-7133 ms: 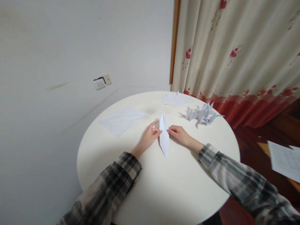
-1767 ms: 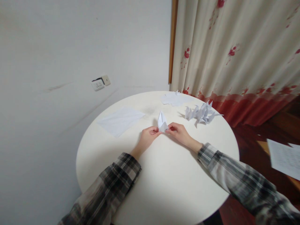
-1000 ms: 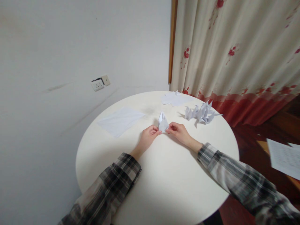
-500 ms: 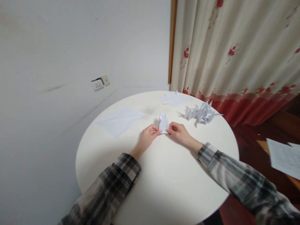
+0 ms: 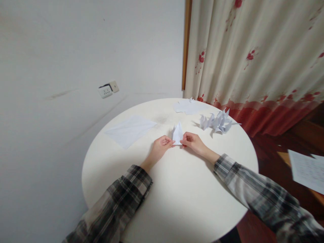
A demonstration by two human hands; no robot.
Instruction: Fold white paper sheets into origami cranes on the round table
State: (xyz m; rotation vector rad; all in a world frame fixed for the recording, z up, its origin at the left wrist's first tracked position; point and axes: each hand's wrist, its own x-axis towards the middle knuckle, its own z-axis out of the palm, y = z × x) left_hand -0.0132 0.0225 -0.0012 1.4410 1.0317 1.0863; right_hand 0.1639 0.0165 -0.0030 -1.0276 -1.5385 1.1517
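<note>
A small folded white paper piece [image 5: 177,134] lies on the round white table [image 5: 177,202], its point aimed away from me. My left hand [image 5: 160,148] pinches its lower left corner with curled fingers. On the other side, my right hand [image 5: 192,142] pinches the lower right corner. Both wrists rest on the tabletop, in plaid sleeves.
A flat white sheet [image 5: 130,129] lies at the left of the table. Several folded paper cranes [image 5: 217,123] stand at the back right, with more white paper [image 5: 187,106] at the far edge. Wall and floral curtain [image 5: 253,57] close behind; loose paper [image 5: 307,172] lies off to the right.
The long flat diamond from seven seconds ago has been folded up to a short pointed piece. Over the last second both hands stay pinched on it and press it flatter.
</note>
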